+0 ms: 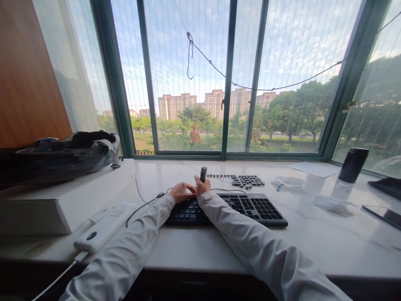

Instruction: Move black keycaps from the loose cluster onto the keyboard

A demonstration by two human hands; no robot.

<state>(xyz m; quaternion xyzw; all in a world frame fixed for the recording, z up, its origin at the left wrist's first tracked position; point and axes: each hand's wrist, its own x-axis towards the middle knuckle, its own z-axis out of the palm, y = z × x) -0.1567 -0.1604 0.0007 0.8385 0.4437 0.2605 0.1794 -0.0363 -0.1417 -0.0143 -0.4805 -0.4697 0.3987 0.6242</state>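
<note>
A black keyboard (250,205) with a grey edge lies on the white marble counter, with keycaps off across much of its right part. My right hand (202,188) is closed round the dark handle of a slim tool (203,173), held upright over the keyboard; its lower end is hidden. My left hand (182,192) is over the keyboard's upper edge, fingers bent together and meeting the right hand. Whatever is between its fingertips is too small to make out. Loose black keycaps (249,180) lie in rows behind the keyboard.
On the left are a white box (62,200) bearing a dark visor-like item (75,154), and a white power bank (103,228) with its cable. To the right stand a black cylinder (354,165), crumpled white wipes (333,205) and a phone (384,215). A window (224,156) backs the counter.
</note>
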